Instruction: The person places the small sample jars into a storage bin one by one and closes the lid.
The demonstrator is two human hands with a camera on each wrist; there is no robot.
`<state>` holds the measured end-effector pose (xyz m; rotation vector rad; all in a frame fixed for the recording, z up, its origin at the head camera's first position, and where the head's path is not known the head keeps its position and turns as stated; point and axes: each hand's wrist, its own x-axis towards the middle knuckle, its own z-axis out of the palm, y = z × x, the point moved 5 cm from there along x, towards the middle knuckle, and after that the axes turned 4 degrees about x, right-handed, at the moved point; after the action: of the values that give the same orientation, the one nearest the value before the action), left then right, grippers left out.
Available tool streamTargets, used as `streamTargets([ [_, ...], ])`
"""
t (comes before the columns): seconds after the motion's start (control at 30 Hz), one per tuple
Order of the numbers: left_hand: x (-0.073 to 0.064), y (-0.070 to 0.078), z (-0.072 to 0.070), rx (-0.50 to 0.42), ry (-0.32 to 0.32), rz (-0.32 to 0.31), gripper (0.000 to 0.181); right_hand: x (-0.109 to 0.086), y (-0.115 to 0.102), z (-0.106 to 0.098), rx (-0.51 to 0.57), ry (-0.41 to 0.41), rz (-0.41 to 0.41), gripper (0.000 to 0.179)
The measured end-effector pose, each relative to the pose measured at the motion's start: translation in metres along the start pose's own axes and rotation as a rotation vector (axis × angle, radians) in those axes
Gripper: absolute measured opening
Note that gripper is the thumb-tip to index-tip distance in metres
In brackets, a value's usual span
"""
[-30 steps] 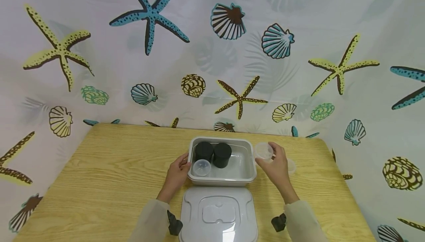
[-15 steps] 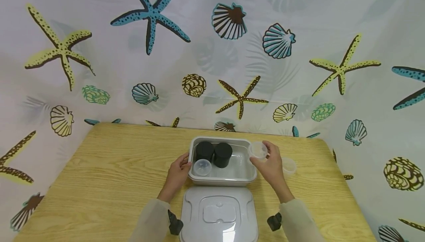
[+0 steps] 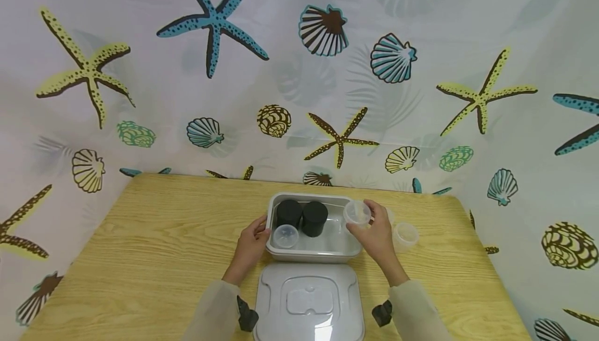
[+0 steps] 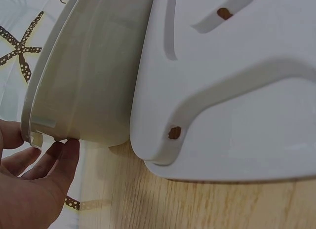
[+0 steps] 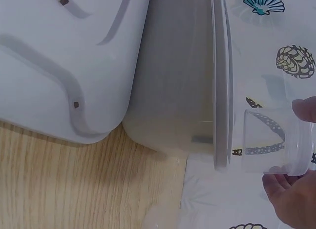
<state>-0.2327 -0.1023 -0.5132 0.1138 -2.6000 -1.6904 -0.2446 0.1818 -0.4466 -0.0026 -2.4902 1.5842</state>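
Note:
A white plastic storage box (image 3: pixel 313 256) stands on the table, its top uncovered. My left hand (image 3: pixel 251 242) grips its left end; in the left wrist view, the thumb is at the rim and the fingers touch the outside wall (image 4: pixel 84 71). My right hand (image 3: pixel 378 236) pinches a clear plastic cup (image 3: pixel 357 213) above the right end of the box. The right wrist view has that cup (image 5: pixel 264 140) just beyond the box's rim, apart from it. Inside the box are two black cylinders (image 3: pixel 314 215) and, front left, another clear cup (image 3: pixel 285 236).
The white box lid (image 3: pixel 309 297) lies in front of the box. To the right of the box another clear cup (image 3: pixel 406 234) is on the wooden table (image 3: pixel 168 237), with a further clear item partly behind my right hand. A patterned cloth (image 3: pixel 299 86) hangs behind the table.
My right hand has moved left with the clear cup, from beside the box to above its right end. My left hand has stayed at the box's left end.

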Motion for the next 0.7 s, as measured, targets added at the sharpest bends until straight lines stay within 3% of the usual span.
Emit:
streamTargets([
  [0.27,0.004,-0.004,0.003,-0.003,-0.032,-0.059,0.044,-0.002,0.001,0.009,0.027,0.005,-0.027,0.064],
  [0.7,0.005,-0.006,0.004,-0.003,-0.029,-0.07,0.044,-0.009,0.004,0.027,0.006,-0.019,-0.03,0.065],
])
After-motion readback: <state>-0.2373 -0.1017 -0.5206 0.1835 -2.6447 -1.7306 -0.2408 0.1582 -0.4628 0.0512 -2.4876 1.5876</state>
